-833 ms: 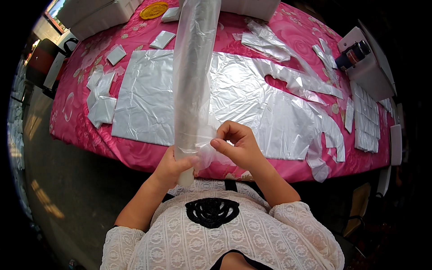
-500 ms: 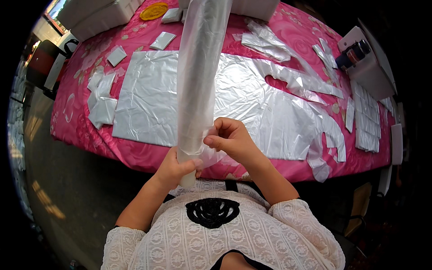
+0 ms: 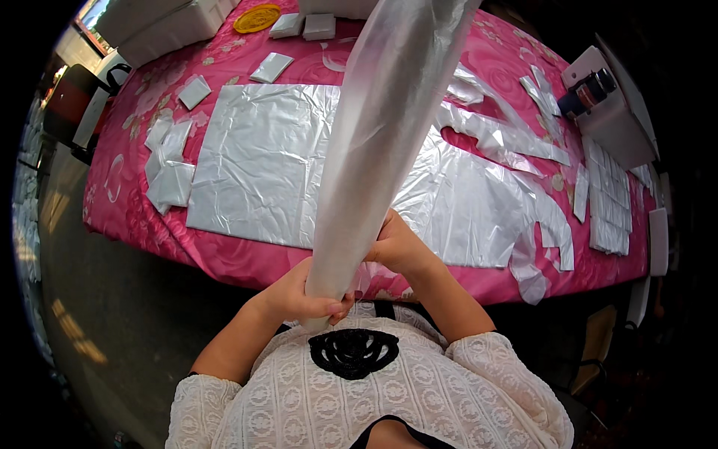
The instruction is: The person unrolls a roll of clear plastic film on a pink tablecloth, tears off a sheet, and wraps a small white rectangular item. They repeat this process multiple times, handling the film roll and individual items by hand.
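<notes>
A long roll of clear plastic film [image 3: 381,142] slants up from my lap over the table, its upper end beyond the top of the view. My left hand [image 3: 303,294] is wrapped round its lower end, fingers curled about the core. On the roll's right side, my right hand [image 3: 404,245] is closed at the film; the roll hides most of its fingertips. A loose bit of film shows just below that hand. Behind the roll, large silvery plastic sheets [image 3: 258,161] lie flat, the right-hand one [image 3: 479,202] with a rounded cutout and strip-like ends.
The table has a pink flowered cloth [image 3: 217,258]. Folded plastic packets [image 3: 176,183] lie left, more [image 3: 319,26] at the back near a yellow lid [image 3: 256,19]. White foam boxes [image 3: 172,30] stand behind. At right are stacked plastic pieces [image 3: 609,198] and a dark bottle [image 3: 587,92].
The roll has tilted to the right and its lower end has dropped slightly. My right hand has shifted right and lower, its fingers now mostly behind the roll. My left hand keeps its grip.
</notes>
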Motion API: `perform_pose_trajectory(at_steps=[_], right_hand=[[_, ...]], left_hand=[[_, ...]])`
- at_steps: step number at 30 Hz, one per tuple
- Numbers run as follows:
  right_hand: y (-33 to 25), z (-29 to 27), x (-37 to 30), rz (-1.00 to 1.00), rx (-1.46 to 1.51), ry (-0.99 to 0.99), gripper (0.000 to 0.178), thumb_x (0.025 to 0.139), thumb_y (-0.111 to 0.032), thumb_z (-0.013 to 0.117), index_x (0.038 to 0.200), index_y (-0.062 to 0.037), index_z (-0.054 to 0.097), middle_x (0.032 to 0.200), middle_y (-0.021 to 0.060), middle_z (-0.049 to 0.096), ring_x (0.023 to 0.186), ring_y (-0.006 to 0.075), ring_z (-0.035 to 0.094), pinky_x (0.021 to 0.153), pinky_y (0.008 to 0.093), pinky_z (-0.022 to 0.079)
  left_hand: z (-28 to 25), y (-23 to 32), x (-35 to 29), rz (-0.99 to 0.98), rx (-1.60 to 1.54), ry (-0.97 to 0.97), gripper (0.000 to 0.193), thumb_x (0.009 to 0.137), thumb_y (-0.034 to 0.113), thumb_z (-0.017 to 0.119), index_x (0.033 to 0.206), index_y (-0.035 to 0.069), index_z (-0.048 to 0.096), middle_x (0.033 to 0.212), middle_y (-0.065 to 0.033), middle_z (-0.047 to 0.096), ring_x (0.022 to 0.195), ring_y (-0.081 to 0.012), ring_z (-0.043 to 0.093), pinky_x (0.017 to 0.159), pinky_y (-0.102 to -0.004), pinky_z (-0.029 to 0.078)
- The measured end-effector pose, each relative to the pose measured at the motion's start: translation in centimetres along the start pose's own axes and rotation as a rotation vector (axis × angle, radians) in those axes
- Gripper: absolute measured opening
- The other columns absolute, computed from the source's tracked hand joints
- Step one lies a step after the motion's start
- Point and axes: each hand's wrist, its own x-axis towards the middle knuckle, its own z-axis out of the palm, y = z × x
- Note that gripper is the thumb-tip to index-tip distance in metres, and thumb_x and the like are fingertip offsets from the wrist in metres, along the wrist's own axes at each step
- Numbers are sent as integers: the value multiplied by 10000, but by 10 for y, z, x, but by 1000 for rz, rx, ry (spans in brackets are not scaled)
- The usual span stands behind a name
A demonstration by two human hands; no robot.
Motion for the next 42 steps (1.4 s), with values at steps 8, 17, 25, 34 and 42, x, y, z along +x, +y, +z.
perform_pose_trajectory(at_steps=[8,17,25,34,42], right_hand=[[2,6,0,-101,-17,-399,349,732,-151,739,1023,-20,597,983,59,622,912,160,574,791,295,467],[-39,12,-8,-69,-535,-67,391,726,-204,751,1036,-25,593,1001,71,617,931,176,570,805,303,462],[-36,17,-2,54,-272,91,393,718,-218,758,1016,-10,608,932,51,630,861,118,571,740,271,465],[-34,29,-7,104,-198,42,491,679,-374,774,974,-18,608,943,59,616,900,143,576,785,285,457],[-17,11,-7,183,-256,117,481,687,-384,769,975,-31,612,884,29,618,801,104,572,708,265,466]], left_hand=[[1,-10,6,-139,-529,-578,467,672,217,735,991,-44,516,762,-128,534,625,-198,579,513,-309,487],[5,-1,2,88,-259,88,535,674,176,749,1110,7,489,968,-97,553,872,-198,580,690,-311,510],[12,0,-3,49,140,283,383,694,174,721,993,12,545,814,-68,580,749,-133,558,658,-277,474],[-4,-5,-4,-113,-85,-88,495,649,319,728,986,9,539,787,-81,579,720,-159,569,649,-283,461],[1,12,1,-43,284,260,716,723,499,673,1165,-26,470,1005,-111,577,902,-184,580,786,-303,464]])
